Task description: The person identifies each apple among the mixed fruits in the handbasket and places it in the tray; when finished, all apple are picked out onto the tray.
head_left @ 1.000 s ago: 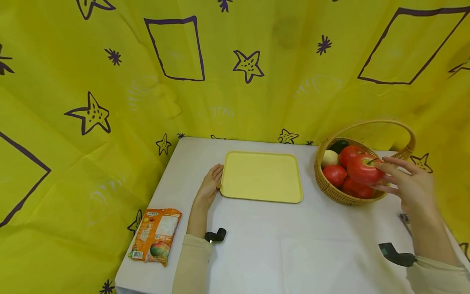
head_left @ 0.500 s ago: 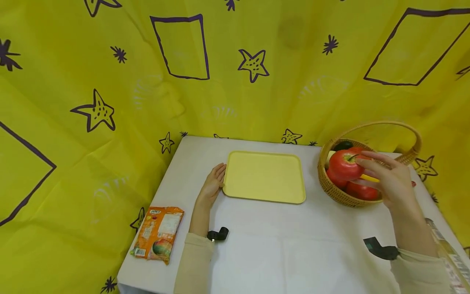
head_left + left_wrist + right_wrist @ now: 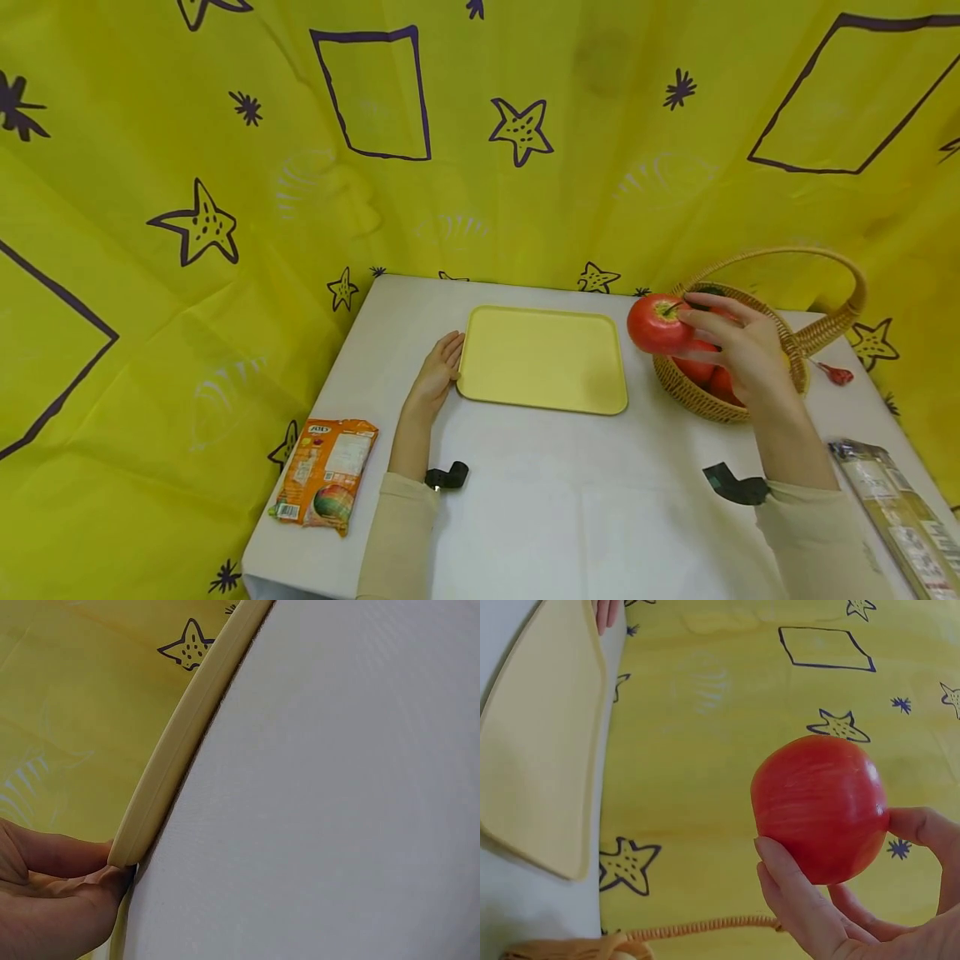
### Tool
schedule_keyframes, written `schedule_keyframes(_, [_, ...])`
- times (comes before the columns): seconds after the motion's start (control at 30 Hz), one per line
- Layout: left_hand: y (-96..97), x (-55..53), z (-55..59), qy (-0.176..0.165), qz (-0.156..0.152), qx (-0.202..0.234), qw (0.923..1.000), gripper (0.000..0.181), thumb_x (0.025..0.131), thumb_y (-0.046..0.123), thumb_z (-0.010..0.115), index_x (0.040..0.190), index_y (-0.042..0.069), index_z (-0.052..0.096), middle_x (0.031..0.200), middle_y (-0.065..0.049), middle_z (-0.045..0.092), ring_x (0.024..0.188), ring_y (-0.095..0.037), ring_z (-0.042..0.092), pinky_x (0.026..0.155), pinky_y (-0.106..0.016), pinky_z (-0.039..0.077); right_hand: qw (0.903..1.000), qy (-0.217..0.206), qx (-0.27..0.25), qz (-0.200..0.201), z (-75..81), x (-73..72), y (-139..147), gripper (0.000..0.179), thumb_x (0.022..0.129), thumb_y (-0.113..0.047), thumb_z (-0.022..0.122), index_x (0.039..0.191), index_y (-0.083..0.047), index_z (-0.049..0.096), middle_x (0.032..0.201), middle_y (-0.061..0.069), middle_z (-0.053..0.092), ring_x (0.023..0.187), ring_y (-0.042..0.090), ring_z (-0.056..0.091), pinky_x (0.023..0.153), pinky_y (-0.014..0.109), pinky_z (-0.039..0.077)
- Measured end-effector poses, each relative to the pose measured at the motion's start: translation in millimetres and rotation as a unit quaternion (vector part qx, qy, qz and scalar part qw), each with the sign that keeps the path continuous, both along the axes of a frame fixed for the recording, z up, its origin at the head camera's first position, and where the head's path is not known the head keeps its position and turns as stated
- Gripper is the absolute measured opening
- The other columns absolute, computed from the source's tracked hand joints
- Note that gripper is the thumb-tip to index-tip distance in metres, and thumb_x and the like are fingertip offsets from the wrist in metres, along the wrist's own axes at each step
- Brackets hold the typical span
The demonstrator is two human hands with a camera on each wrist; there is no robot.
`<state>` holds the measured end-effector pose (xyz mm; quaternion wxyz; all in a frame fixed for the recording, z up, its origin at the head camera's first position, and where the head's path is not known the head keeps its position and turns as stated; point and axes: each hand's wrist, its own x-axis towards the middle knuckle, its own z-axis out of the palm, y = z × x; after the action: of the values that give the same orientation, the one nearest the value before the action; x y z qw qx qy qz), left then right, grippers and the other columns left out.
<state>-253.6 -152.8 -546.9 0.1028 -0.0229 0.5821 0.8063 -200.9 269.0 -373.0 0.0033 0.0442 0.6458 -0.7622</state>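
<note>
My right hand (image 3: 738, 342) holds a red apple (image 3: 660, 323) with a stem on top. Thumb and fingers grip it from the side, raised at the left rim of the wicker basket (image 3: 697, 406). The right wrist view shows the apple (image 3: 817, 810) between thumb and fingertips against the yellow backdrop. A pale yellow tray (image 3: 540, 358) lies flat on the white table. At its left edge is my left hand (image 3: 435, 373); in the left wrist view, that hand's thumb and finger pinch the tray's rim (image 3: 176, 750) near a corner.
More red fruit (image 3: 696, 367) sits in the basket, under its tall arched handle (image 3: 847, 283). An orange snack bag (image 3: 326, 475) lies at the table's left. To the right are a long clear package (image 3: 896, 508) and a small red-headed utensil (image 3: 836, 374). A yellow patterned cloth (image 3: 480, 200) hangs behind.
My right hand has carried the apple left, from over the basket's middle to its left rim. More of the package on the right now shows. The left hand stays at the tray.
</note>
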Motion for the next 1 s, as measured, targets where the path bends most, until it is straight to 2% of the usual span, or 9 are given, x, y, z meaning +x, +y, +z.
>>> schedule_keyframes(0.1, [-0.1, 0.4, 0.5, -0.001, 0.002, -0.003, 1.0, 0.096, 0.074, -0.033, 0.026, 0.164, 0.0, 0.019, 0.17, -0.017, 0.023, 0.159, -0.028, 0.018, 0.13, -0.038, 0.014, 1.0, 0.002, 0.0, 0.007, -0.4, -4.6, -9, 0.026, 0.093, -0.011, 0.078, 0.118, -0.012, 0.075, 0.107, -0.002, 0.07, 0.081, 0.013, 0.076, 0.066, 0.033, 0.065])
schedule_keyframes(0.23, [-0.3, 0.4, 0.4, -0.004, 0.003, -0.005, 1.0, 0.095, 0.075, -0.032, 0.026, 0.164, 0.001, 0.019, 0.17, -0.016, 0.024, 0.159, -0.028, 0.019, 0.13, -0.038, 0.015, 0.9999, -0.002, 0.007, 0.015, -2.0, -12.7, -20, 0.026, 0.092, -0.013, 0.079, 0.118, -0.014, 0.073, 0.111, -0.001, 0.068, 0.083, 0.015, 0.077, 0.067, 0.035, 0.065])
schedule_keyframes(0.4, [0.2, 0.8, 0.2, -0.005, 0.003, -0.006, 1.0, 0.095, 0.076, -0.032, 0.027, 0.164, 0.002, 0.019, 0.17, -0.015, 0.024, 0.159, -0.027, 0.02, 0.13, -0.038, 0.015, 0.9993, -0.011, 0.023, 0.025, -7.5, -25.7, -32, 0.042, 0.092, -0.018, 0.08, 0.131, -0.006, 0.066, 0.122, 0.003, 0.061, 0.089, 0.014, 0.075, 0.07, 0.035, 0.065])
schedule_keyframes(0.57, [0.3, 1.3, -0.1, -0.007, 0.004, -0.006, 1.0, 0.094, 0.077, -0.032, 0.027, 0.164, 0.002, 0.019, 0.17, -0.015, 0.025, 0.159, -0.027, 0.02, 0.13, -0.038, 0.016, 0.9986, -0.027, 0.032, 0.032, -16.5, -39.1, -43, 0.057, 0.092, -0.02, 0.08, 0.14, 0.0, 0.056, 0.126, 0.003, 0.058, 0.092, 0.012, 0.072, 0.072, 0.034, 0.065])
schedule_keyframes(0.8, [-0.4, 2.3, -1.9, -0.01, 0.001, -0.001, 1.0, 0.093, 0.079, -0.032, 0.028, 0.164, 0.002, 0.018, 0.17, -0.016, 0.023, 0.159, -0.028, 0.019, 0.13, -0.038, 0.015, 0.9979, -0.039, 0.031, 0.042, -26.5, -54.1, -58, 0.049, 0.092, -0.02, 0.081, 0.134, -0.005, 0.061, 0.124, 0.002, 0.059, 0.092, 0.012, 0.073, 0.073, 0.037, 0.065])
schedule_keyframes(1.0, [-0.2, 1.9, -0.9, -0.007, 0.002, 0.003, 1.0, 0.094, 0.078, -0.032, 0.029, 0.164, 0.002, 0.018, 0.17, -0.015, 0.024, 0.159, -0.027, 0.02, 0.13, -0.038, 0.016, 0.9971, -0.047, 0.015, 0.058, -32.6, -66.7, -71, 0.059, 0.092, -0.017, 0.079, 0.143, 0.002, 0.055, 0.125, 0.005, 0.059, 0.091, 0.013, 0.072, 0.074, 0.038, 0.065])
